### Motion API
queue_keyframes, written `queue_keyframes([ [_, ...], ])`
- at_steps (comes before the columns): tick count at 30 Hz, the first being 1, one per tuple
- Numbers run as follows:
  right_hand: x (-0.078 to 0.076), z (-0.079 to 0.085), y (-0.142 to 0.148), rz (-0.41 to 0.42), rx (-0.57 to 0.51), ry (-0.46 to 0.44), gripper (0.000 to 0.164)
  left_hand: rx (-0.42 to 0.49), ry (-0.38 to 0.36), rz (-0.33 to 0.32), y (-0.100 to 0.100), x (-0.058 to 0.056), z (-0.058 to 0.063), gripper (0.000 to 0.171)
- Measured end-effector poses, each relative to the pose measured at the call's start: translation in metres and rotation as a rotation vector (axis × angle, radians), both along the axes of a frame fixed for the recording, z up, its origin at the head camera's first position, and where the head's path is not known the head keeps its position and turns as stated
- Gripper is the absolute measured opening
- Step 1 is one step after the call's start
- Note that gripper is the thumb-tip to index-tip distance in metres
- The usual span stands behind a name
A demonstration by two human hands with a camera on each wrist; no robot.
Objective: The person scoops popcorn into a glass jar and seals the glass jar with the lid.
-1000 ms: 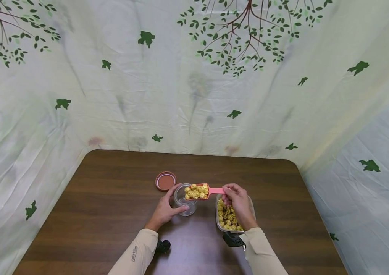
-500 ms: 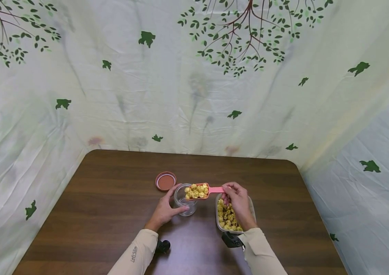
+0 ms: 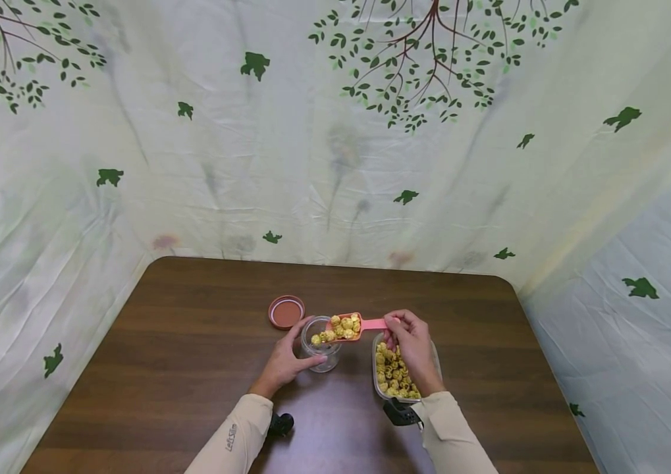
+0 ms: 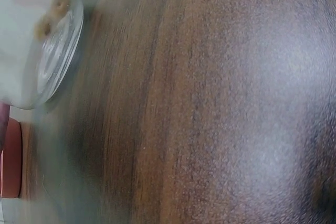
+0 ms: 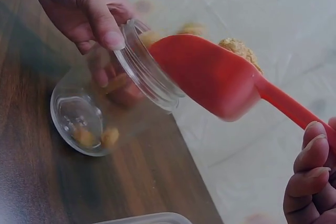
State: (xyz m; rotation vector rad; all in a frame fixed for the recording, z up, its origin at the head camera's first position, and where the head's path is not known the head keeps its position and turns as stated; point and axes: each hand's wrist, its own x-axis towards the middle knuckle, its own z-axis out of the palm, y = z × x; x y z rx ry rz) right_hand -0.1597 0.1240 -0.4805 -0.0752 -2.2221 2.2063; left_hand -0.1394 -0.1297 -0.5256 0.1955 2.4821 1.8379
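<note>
My left hand (image 3: 288,359) grips a clear glass jar (image 5: 144,77) near its mouth, thumb on one side and fingers on the other. My right hand (image 3: 411,345) pinches the handle of a red scoop (image 5: 210,74) heaped with caramel popcorn (image 3: 344,326). The scoop's lip reaches over the jar's mouth, tipped toward it, and pieces slide off its front edge. A few popcorn pieces (image 5: 94,136) show at the jar's bottom in the right wrist view. Below my right hand stands a clear plastic tub (image 3: 375,382) of popcorn, partly hidden by that hand.
A red-brown jar lid (image 3: 286,312) lies just behind the jar on the brown wooden table (image 3: 205,329). A black device (image 3: 402,413) sits at my right wrist, and another black one (image 3: 281,424) at the left. A leaf-patterned cloth (image 3: 335,164) hangs behind the table.
The scoop has tipped toward the jar, and popcorn that lay still in it now spills off its front into the jar. My left hand keeps its place on the jar.
</note>
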Motion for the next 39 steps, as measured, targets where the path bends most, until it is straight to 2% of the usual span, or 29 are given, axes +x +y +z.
queue_keyframes([
  [6,-0.001,0.002,0.001,0.015,0.020,0.039,0.019,-0.006,-0.008,0.000,0.000,0.000,0.000,0.079],
  [18,0.001,0.009,0.000,0.035,0.067,0.061,0.014,0.014,0.022,-0.007,0.000,0.000,-0.001,0.081],
  [29,0.004,0.015,-0.006,0.048,0.227,0.206,0.012,0.024,0.020,-0.014,0.000,0.000,-0.001,0.080],
  [34,0.005,0.017,-0.008,0.036,0.271,0.212,0.009,0.020,0.014,-0.014,0.000,0.000,0.000,0.080],
  [39,0.015,0.037,-0.014,0.030,0.291,0.196,0.009,0.017,0.018,-0.016,0.000,0.000,0.000,0.081],
])
